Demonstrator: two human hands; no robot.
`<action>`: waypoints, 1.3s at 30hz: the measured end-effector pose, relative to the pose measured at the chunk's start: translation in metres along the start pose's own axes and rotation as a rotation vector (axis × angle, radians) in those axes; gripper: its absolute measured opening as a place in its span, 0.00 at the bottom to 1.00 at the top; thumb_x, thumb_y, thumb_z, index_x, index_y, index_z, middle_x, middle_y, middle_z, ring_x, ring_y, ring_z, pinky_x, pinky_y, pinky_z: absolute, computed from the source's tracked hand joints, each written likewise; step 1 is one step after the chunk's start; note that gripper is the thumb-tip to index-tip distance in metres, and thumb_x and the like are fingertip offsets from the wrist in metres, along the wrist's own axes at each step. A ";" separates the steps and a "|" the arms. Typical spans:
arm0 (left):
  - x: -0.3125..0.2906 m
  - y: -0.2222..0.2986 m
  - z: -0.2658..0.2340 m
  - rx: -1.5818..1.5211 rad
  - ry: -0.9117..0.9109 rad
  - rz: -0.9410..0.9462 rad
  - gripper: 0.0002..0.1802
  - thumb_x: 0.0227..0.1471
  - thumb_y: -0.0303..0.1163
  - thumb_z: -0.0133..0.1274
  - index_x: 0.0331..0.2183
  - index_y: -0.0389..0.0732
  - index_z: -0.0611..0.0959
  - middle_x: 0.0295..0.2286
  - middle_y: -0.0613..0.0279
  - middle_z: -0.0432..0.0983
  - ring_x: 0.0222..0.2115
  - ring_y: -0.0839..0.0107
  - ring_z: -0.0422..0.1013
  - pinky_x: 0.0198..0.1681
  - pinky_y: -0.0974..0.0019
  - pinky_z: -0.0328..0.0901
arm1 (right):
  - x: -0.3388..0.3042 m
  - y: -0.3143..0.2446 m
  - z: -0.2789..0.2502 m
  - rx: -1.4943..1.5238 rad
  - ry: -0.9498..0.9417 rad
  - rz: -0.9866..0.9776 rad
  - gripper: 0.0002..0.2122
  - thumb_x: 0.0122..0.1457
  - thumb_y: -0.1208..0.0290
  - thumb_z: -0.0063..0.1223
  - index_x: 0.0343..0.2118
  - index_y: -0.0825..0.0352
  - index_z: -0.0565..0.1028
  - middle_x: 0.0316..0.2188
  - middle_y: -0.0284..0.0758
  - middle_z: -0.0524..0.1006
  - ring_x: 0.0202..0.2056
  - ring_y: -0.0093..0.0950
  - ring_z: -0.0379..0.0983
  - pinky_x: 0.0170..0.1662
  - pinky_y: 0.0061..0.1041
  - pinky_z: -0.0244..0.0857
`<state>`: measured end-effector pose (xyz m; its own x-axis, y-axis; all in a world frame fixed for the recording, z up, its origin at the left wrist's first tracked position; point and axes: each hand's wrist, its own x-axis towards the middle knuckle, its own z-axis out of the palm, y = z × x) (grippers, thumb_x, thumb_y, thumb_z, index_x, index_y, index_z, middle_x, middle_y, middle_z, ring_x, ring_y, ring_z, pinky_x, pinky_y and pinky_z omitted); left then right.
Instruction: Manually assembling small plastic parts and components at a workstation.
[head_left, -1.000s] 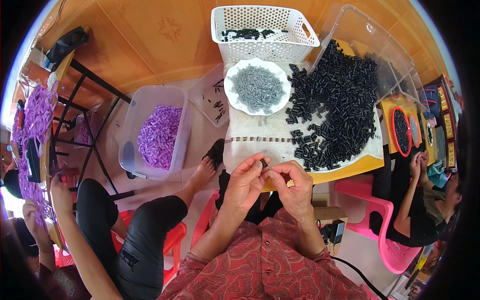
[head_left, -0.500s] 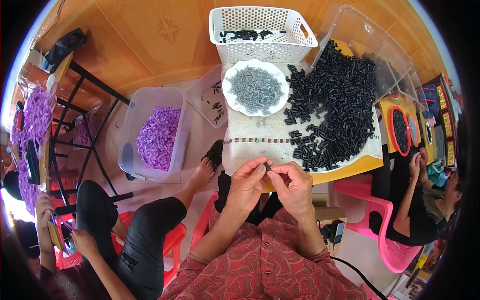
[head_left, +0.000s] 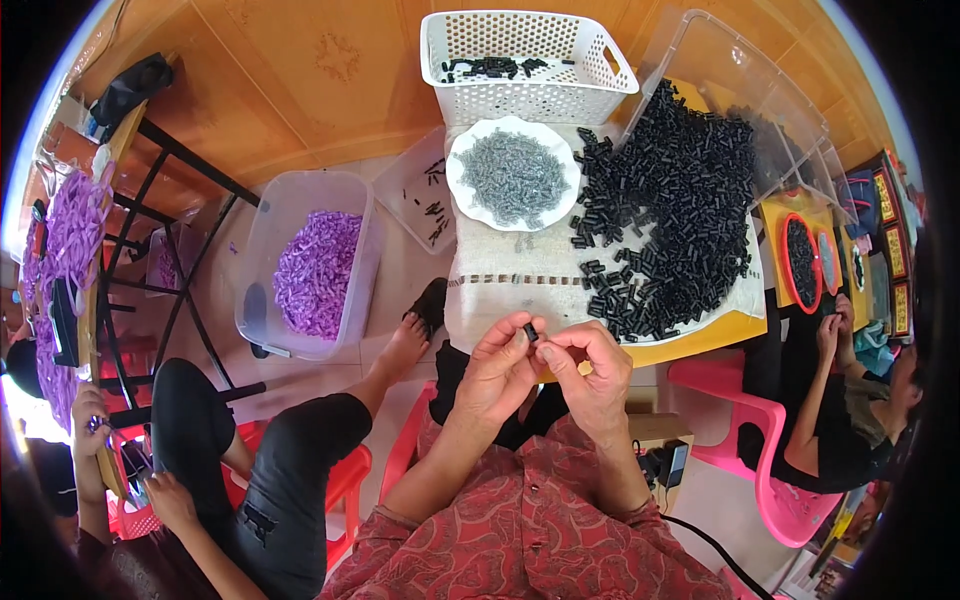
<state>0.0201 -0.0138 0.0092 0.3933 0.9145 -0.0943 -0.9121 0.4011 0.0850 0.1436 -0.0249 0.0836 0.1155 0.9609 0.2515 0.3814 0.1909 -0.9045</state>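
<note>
Between the thumb and fingers of my left hand [head_left: 488, 378] is a small black tube-shaped piece [head_left: 530, 331], held above the near edge of the table. My right hand [head_left: 594, 385] meets it from the other side, thumb and forefinger pinched close to the piece's lower end. Whatever those right fingertips hold is too small to make out. Beyond my hands, a white scalloped plate [head_left: 460, 202] carries a heap of small clear-grey pieces [head_left: 513, 172]. To its right spreads a large pile of similar black pieces [head_left: 680, 210] on a pale cloth [head_left: 515, 258].
A white perforated basket [head_left: 530, 105] with some black pieces stands at the back. Behind the pile leans a clear plastic bin [head_left: 745, 60]. On the floor at left, a clear tub [head_left: 365, 270] holds purple pieces. One person sits at left, another at right on a pink chair [head_left: 775, 470].
My left fingers have shifted slightly, and more of the black piece shows between my fingertips. The hands of the person at left have moved a little.
</note>
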 end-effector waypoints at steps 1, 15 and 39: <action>0.000 0.000 0.001 0.000 0.001 0.000 0.14 0.58 0.21 0.46 0.45 0.41 0.78 0.42 0.57 0.75 0.43 0.70 0.71 0.49 0.65 0.66 | 0.000 -0.001 0.000 0.000 0.000 0.001 0.06 0.50 0.81 0.62 0.29 0.71 0.74 0.27 0.33 0.75 0.25 0.18 0.72 0.26 0.15 0.65; -0.003 0.000 0.009 0.254 0.070 0.116 0.14 0.57 0.20 0.47 0.46 0.37 0.77 0.44 0.52 0.75 0.46 0.67 0.70 0.51 0.65 0.65 | 0.000 0.003 0.010 -0.143 0.087 -0.160 0.10 0.46 0.82 0.63 0.32 0.70 0.77 0.27 0.37 0.75 0.27 0.31 0.74 0.27 0.25 0.68; 0.000 0.005 0.012 0.342 0.250 -0.020 0.12 0.57 0.23 0.50 0.44 0.34 0.78 0.39 0.53 0.77 0.36 0.66 0.76 0.41 0.64 0.73 | 0.101 0.076 -0.036 -0.814 0.003 -0.292 0.20 0.42 0.86 0.52 0.42 0.65 0.76 0.44 0.36 0.74 0.42 0.37 0.68 0.44 0.34 0.62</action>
<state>0.0170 -0.0114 0.0211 0.3322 0.8822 -0.3338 -0.7970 0.4518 0.4008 0.2174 0.0794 0.0525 -0.0879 0.8950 0.4373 0.9343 0.2264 -0.2755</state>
